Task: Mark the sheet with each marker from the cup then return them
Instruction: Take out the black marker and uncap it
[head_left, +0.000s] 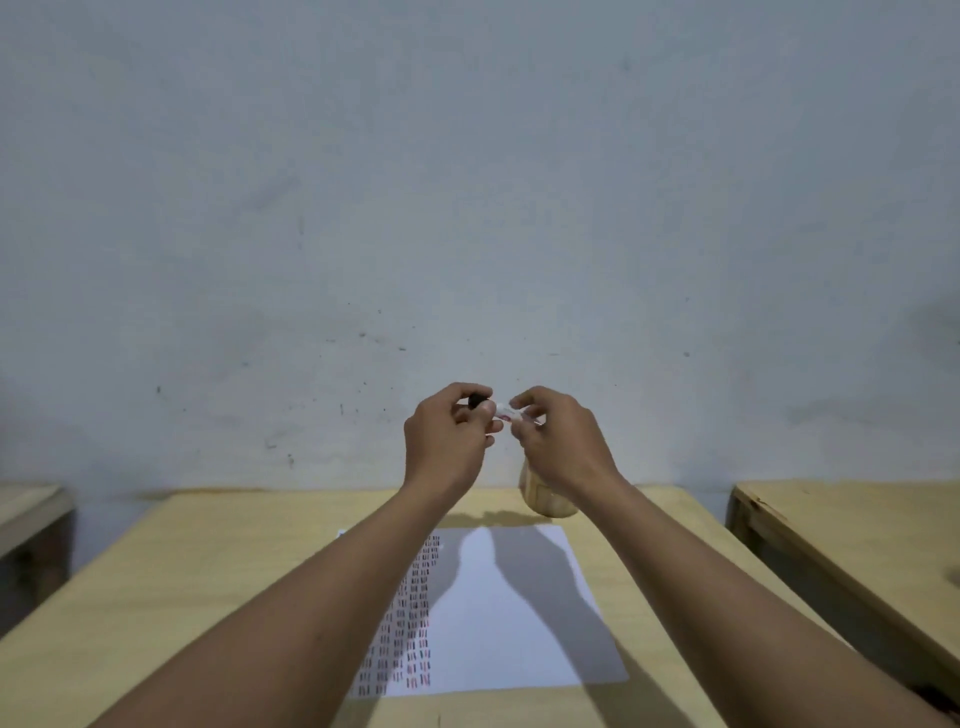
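Note:
Both my hands are raised above the far end of the table, holding one marker (506, 411) between them. Its white barrel shows between the fingers. My left hand (447, 436) pinches the black cap end (475, 400); my right hand (558, 439) grips the barrel. Whether the cap is on or off is hidden by my fingers. The white sheet (519, 613) lies flat on the table below, with rows of short red and dark marks down its left part. The cup (545, 496) stands just beyond the sheet's far right corner, mostly hidden behind my right wrist.
The sheet lies on a light wooden table (218, 571) against a pale wall. Another wooden table (857, 519) stands to the right across a narrow gap, and a third table's edge (31, 509) shows at far left.

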